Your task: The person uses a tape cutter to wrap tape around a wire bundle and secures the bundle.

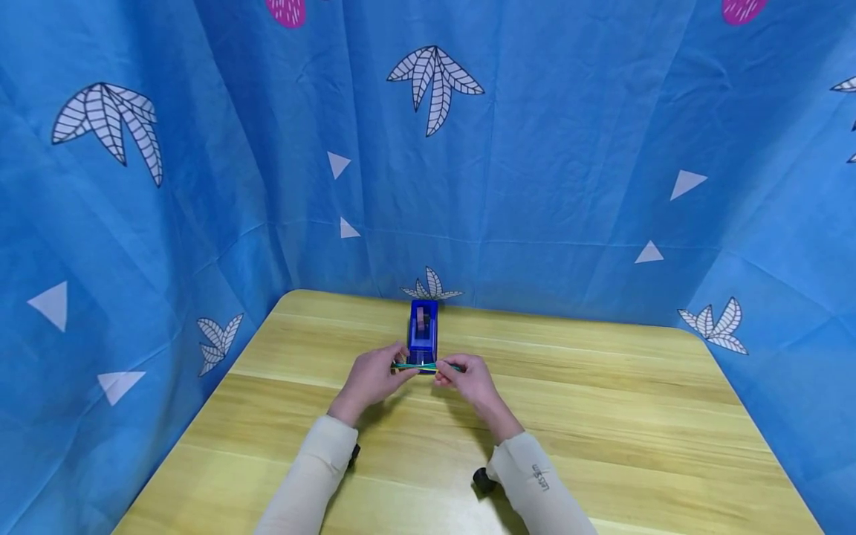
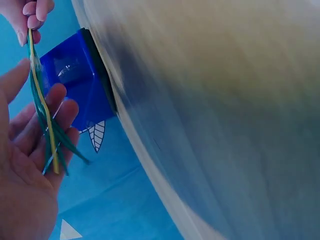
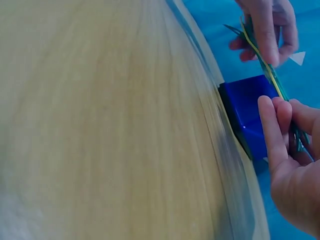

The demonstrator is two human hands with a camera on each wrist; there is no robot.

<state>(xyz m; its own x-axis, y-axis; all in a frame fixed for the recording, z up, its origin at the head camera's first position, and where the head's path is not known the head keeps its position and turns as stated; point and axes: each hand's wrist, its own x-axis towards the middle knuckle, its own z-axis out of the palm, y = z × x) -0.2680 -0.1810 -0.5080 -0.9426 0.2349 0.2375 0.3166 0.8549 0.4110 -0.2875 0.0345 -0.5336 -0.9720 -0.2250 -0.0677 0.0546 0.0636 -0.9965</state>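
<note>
A thin bundle of green and yellow wire-like strands (image 1: 423, 366) stretches between the two hands, its loose ends fanning out by the left palm in the left wrist view. My right hand (image 1: 468, 379) pinches one end between thumb and fingers. Around the other end, my left hand (image 1: 376, 375) has its thumb and relaxed fingers apart; the strands (image 2: 52, 135) lie across those fingers. A shiny clear patch, possibly tape, shows on the bundle near the left thumb tip. Just behind the hands stands a blue tape dispenser (image 1: 423, 334) with a roll in it, its front partly covered by the bundle.
The dispenser stands near the back edge of the wooden table (image 1: 602, 416). A blue patterned curtain (image 1: 568, 148) hangs behind and along both sides. Small black devices (image 1: 483, 481) sit at the wrists, by the light sleeves.
</note>
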